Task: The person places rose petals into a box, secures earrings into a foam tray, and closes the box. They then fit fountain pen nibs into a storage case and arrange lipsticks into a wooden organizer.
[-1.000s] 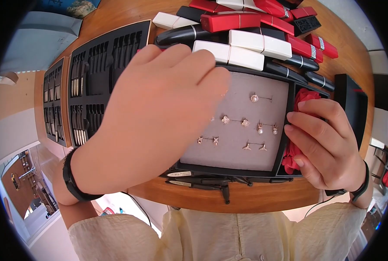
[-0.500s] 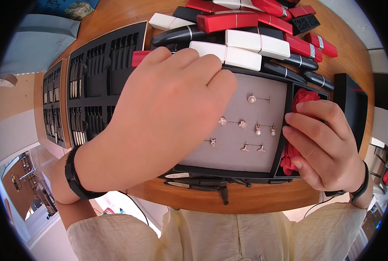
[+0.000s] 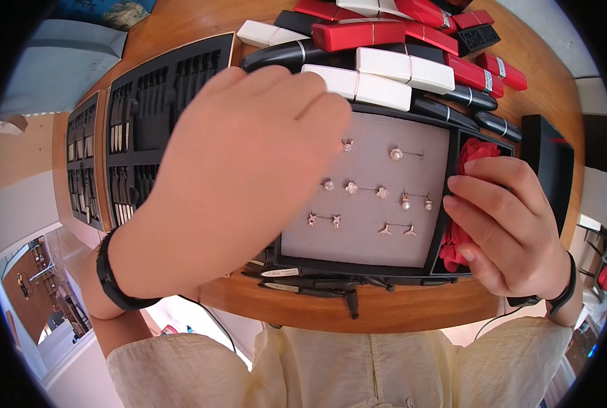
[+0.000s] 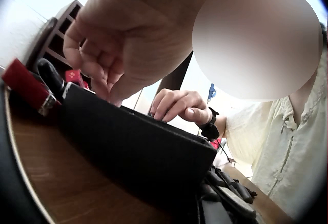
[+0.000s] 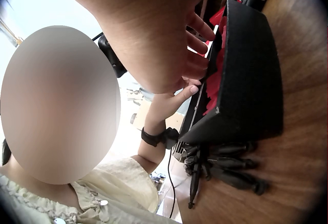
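Observation:
A black box point(image 3: 358, 268) holds a grey pad point(image 3: 358, 245) with several small earrings pinned in it, among them a pearl stud point(image 3: 396, 154), flower studs point(image 3: 351, 188) and star studs point(image 3: 311, 219). My left hand point(image 3: 228, 163) bends over the pad's left part. In the left wrist view its thumb and fingers point(image 4: 105, 78) come together at the box's rim; I cannot tell whether they pinch an earring. On the right, my right hand point(image 3: 521, 224) rests its bent fingertips along the divider, over a side compartment with red fabric petals point(image 3: 479, 151).
Long red, white and black cases point(image 3: 358, 34) pile behind the box. Slotted black trays point(image 3: 155, 136) stand on the left. Several slim black-handled tools point(image 3: 317, 282) lie at the box's front edge, and an open black box part point(image 3: 548, 156) is at the right.
My left hand shifts slightly right and down, then back left and up, baring more earrings on the pad. My right hand stays in place.

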### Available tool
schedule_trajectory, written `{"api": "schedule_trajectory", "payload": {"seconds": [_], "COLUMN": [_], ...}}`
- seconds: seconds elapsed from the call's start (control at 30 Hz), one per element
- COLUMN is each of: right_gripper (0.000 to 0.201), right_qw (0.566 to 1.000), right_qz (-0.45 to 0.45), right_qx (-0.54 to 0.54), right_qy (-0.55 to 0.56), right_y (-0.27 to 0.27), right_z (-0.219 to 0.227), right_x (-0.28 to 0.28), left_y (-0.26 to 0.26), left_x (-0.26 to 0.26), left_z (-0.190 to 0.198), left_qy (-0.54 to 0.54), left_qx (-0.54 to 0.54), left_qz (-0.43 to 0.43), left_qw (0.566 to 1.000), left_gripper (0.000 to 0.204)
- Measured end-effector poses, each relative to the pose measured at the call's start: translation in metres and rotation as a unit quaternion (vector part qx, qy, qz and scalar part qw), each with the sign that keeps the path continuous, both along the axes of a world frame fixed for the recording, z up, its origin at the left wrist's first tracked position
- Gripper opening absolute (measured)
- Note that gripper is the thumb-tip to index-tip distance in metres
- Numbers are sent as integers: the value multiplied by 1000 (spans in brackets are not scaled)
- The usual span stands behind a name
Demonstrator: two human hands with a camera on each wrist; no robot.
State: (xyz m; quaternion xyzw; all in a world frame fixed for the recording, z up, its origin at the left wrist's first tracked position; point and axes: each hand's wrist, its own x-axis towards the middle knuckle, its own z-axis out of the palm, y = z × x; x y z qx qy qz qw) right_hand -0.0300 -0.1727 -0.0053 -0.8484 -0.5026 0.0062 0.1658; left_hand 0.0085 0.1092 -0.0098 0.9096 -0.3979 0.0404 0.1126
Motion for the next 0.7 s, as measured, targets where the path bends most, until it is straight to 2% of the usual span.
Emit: {"api": "schedule_trajectory", "payload": {"seconds": [0.17,0.27,0.33,0.5,0.7], "right_gripper": [34,32,31,31,31], "right_qw": [1000,1000,999,999,999], "right_qz": [-7,-25,-31,-30,-29], "right_qx": [-4,2,5,11,16], "right_qy": [2,-5,-6,-3,-6], "right_y": [-2,-1,-1,-1,-2], "right_z": [6,4,3,0,-1], "right_x": [1,3,4,4,3], "left_y": [16,18,14,1,-2], "left_x": [-2,-6,-11,-20,-19], "left_z": [11,5,1,-11,-7], "left_qy": [23,36,53,40,33], "left_qx": [2,-30,-16,-7,15], "left_qz": [35,6,-49,-62,-69], "left_qw": [999,999,997,997,997], "left_gripper": [16,17,18,20,22]}}
